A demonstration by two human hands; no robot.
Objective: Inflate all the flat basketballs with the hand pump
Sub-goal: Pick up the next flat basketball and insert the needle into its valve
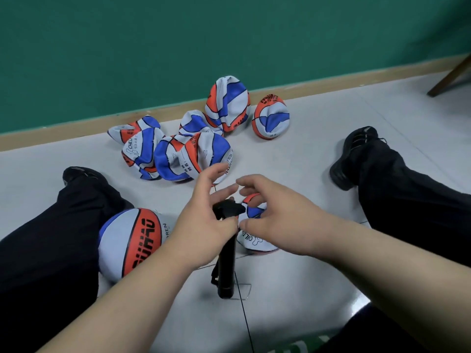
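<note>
The pump (225, 263) is black and stands up on the floor (293, 161), right in the middle btw. the person's legs. The L hand (204, 222) holds it near the top: the low fingers (229, 221) curl round the tube just under the handle, and the other fingers stick out loose. The R hand (277, 212) is just beside the handle w/ its fingers bent and spread wide, holding nothing that I can see (its thumb is very near the pump, touching or not I can't tell). Under the R hand a flat ball (254, 242) lies on the floor, just behind the pump. A full ball (132, 243), round and orange, white and blue, sits against the L leg (51, 238). Farther off, near the green wall (178, 47), is a pile (178, 154) of flat balls, all squashed. Two more stand beside it, a tall one (228, 103) and a small one (270, 115). The R leg (407, 194) is well apart from them.
</note>
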